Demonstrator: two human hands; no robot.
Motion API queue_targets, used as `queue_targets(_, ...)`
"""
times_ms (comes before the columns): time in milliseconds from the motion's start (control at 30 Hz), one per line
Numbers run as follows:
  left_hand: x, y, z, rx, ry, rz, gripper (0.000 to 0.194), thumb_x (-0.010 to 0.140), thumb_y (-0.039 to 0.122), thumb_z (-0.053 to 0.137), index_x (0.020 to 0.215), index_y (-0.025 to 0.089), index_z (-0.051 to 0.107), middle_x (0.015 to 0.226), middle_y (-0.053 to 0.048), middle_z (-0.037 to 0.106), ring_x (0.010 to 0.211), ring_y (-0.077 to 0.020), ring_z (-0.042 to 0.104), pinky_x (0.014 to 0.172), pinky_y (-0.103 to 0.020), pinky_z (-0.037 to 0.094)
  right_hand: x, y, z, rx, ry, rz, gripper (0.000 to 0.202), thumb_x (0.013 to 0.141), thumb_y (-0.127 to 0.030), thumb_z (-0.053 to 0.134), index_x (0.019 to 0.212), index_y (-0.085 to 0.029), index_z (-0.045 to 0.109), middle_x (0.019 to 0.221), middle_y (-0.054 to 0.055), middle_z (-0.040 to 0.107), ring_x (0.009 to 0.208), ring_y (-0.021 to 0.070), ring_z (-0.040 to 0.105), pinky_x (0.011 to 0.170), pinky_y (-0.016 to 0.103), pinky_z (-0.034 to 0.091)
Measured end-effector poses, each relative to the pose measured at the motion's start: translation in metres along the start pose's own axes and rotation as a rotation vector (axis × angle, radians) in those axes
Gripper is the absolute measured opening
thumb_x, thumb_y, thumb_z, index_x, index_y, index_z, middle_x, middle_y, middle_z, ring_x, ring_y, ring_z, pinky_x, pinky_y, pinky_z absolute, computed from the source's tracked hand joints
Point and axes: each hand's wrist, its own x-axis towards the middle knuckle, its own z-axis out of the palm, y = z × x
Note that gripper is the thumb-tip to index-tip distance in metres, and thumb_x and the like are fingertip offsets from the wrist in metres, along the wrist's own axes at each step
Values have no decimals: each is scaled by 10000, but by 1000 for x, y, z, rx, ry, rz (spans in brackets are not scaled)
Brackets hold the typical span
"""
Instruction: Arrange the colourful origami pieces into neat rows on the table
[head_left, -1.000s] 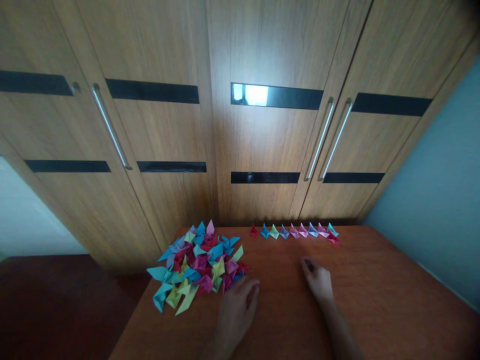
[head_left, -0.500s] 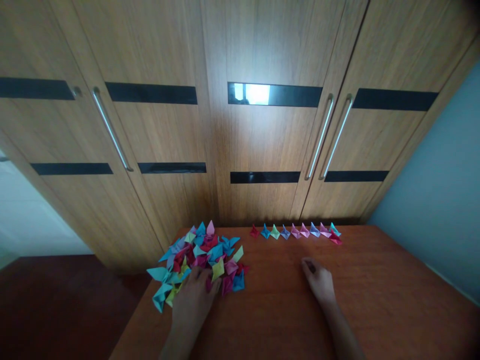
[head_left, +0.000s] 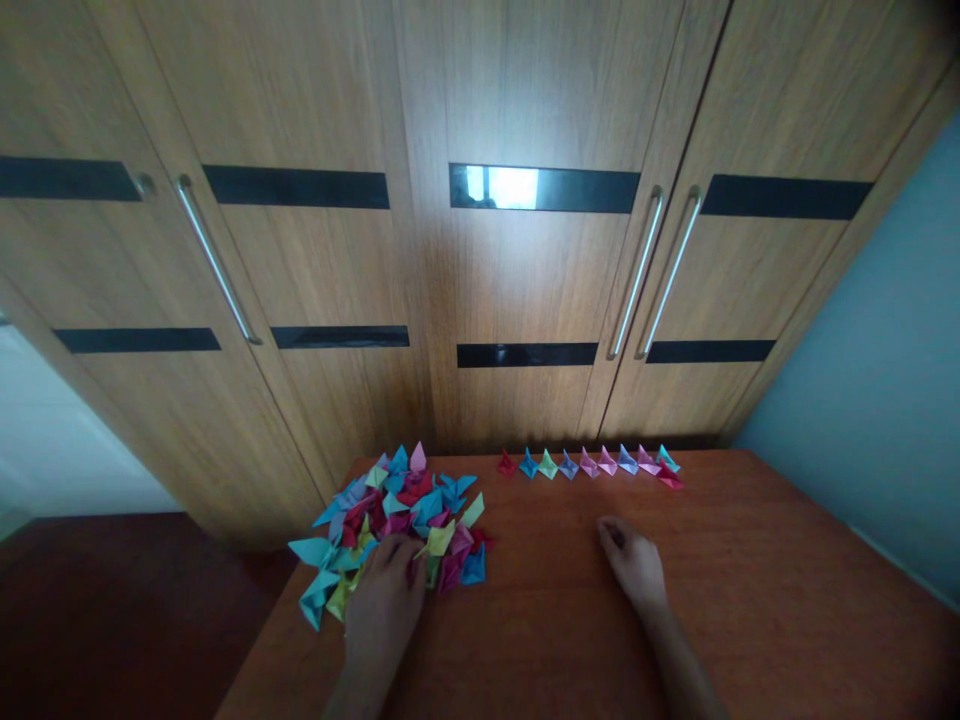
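Note:
At the left of the table is a loose heap of colourful origami cranes (head_left: pixel 427 508) in blue, pink, red, purple and yellow-green. My left hand (head_left: pixel 386 595) lies at the front of the heap, fingers curled down and thumb drawn in, closed on an origami crane that is mostly hidden. A yellow-green crane (head_left: pixel 439 540) sits tilted just beside its fingertips. My right hand (head_left: pixel 634 565) rests on the bare wood, loosely closed with no object visible in it. Beyond it, several small cranes (head_left: pixel 588 463) stand in a row along the back edge.
The reddish-brown wooden table (head_left: pixel 540 640) backs onto a wardrobe (head_left: pixel 517 400) with long metal handles (head_left: pixel 636 275). A red crane (head_left: pixel 670 477) lies in front of the row's right end. A pale blue wall (head_left: pixel 877 400) rises on the right.
My left thumb has closed in toward the fingers, and the yellow-green crane beside them has shifted and tilted. My right hand stays in about the same place.

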Motion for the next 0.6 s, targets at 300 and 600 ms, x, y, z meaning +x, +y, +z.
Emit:
queue_targets(300, 14, 62, -6, -580, -76, 94, 189, 849, 323, 484, 887, 218, 637, 888, -35, 686, 801, -187, 625, 717, -287, 497, -10, -19, -6, 547, -15, 77, 419, 736, -519, 586, 936, -160, 669, 774, 42, 664, 678, 183, 596, 640, 279, 483)
queue_targets(600, 2, 110, 63, -836, -333, -37, 134, 796, 272, 514, 841, 198, 616, 785, -18, 691, 722, -165, 638, 647, -238, 472, -21, -34, -8, 696, -224, 71, 380, 741, -488, 631, 973, -189, 664, 717, 4, 586, 620, 128, 488, 538, 217, 388)
